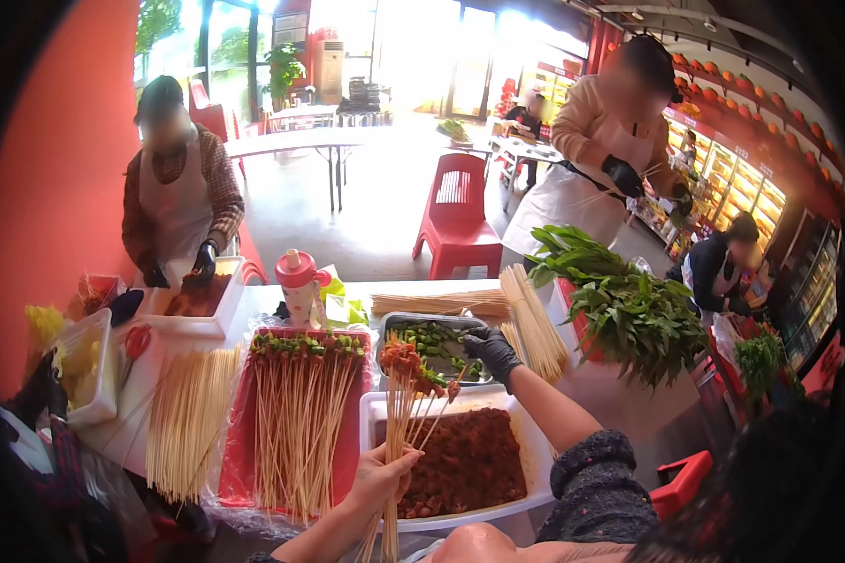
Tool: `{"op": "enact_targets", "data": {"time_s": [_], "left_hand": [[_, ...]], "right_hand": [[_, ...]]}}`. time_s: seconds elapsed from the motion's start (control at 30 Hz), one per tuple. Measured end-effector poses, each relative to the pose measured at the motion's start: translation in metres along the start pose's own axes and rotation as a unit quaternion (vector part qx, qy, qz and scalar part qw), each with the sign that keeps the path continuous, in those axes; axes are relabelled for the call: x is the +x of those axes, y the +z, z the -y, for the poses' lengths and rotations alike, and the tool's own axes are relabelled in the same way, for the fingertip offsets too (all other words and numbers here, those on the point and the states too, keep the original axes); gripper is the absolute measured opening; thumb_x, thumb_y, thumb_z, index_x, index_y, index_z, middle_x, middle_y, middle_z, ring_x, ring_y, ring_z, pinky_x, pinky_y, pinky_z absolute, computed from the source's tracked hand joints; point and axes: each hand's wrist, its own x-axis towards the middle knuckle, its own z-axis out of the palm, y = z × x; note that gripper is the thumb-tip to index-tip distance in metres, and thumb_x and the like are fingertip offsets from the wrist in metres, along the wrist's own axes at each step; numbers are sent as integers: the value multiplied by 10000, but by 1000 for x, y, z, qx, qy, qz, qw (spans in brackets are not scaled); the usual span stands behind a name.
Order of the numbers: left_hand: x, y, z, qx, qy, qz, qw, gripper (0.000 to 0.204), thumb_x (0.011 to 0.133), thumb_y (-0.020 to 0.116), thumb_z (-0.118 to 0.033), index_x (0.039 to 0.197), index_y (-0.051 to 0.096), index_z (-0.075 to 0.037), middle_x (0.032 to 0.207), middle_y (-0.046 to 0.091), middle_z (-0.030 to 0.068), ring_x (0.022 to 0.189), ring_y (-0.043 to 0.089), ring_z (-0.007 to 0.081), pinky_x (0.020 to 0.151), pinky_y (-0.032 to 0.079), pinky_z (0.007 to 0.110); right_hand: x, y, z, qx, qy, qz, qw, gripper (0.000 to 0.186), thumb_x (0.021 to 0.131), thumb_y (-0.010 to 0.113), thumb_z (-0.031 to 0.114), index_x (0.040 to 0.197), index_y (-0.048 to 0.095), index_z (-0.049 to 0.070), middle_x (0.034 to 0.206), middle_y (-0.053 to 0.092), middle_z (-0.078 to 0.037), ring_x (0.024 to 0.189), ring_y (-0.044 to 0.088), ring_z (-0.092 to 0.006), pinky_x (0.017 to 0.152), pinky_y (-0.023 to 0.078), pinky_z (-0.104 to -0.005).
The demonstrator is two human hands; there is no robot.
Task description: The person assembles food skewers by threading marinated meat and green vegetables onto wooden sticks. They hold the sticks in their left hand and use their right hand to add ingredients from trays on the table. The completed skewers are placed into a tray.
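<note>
My bare left hand (385, 477) is closed round a bundle of bamboo skewers (396, 422), held upright with reddish meat and green pieces at their tops. A few tilt to the right. Below them sits a white tub (538, 469) of dark red marinated meat (469, 460). My right hand (494, 357), in a black glove, is at the right side of a metal tray (385, 326) of cut green peppers (432, 340). Its fingers look pressed together; what they hold is hidden. To the left, a red tray (239, 455) holds loaded skewers (300, 422) lying side by side.
Bare skewers (535, 328) lie behind the metal tray, more (192, 413) at the left. A pink-lidded bottle (297, 281) stands behind the red tray. Leafy greens (620, 300) fill the right. Gloved co-workers stand across the table (591, 380), one at a white tub (221, 314).
</note>
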Motion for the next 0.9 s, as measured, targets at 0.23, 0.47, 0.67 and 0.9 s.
{"op": "enact_targets", "data": {"time_s": [0.23,0.47,0.67,0.9], "left_hand": [[-1,4,3,14,-12,13,1000,136,831,595,-138,852,569,-7,543,497,8,353,444,81,289,320,216],[-2,9,-2,55,-9,16,998,125,833,587,-134,849,565,-12,515,485,5,359,447,73,297,325,204],[-2,8,-2,57,-5,18,998,128,836,583,-136,854,560,-11,500,479,8,343,428,78,295,316,203],[-1,10,0,67,-5,-3,998,131,832,583,-129,846,571,1,479,484,18,320,415,86,290,307,204]], "right_hand": [[-95,23,13,452,92,-27,887,161,858,547,163,972,601,63,918,625,-68,859,603,-179,786,498,-288],[-114,30,14,505,29,7,863,205,874,518,132,1014,572,-8,985,610,-123,915,602,-220,845,490,-327],[-123,34,21,504,20,29,863,225,873,518,132,1036,564,-16,981,612,-120,925,599,-219,864,477,-334],[-116,35,13,507,7,40,861,210,865,531,137,1016,568,-5,948,619,-121,889,608,-219,842,487,-328]]}}
